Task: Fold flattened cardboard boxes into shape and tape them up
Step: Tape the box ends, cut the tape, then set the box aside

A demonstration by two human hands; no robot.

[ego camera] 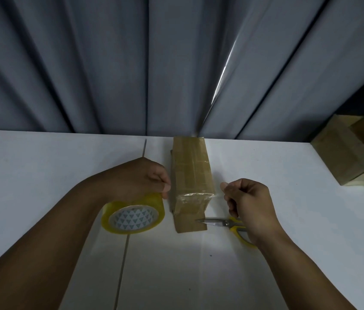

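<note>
A long narrow cardboard box (191, 171) lies on the white table (288, 220), folded into shape and wrapped in clear tape. My left hand (140, 179) grips a roll of clear yellowish tape (133, 214) just left of the box. A strip of tape (195, 195) runs from the roll across the box's near end. My right hand (247, 203) pinches the free end of that strip to the right of the box.
Yellow-handled scissors (228, 224) lie on the table beside the box's near right corner, partly under my right wrist. Two more cardboard boxes (346, 153) are stacked at the far right edge. Grey curtains (109, 63) hang behind the table.
</note>
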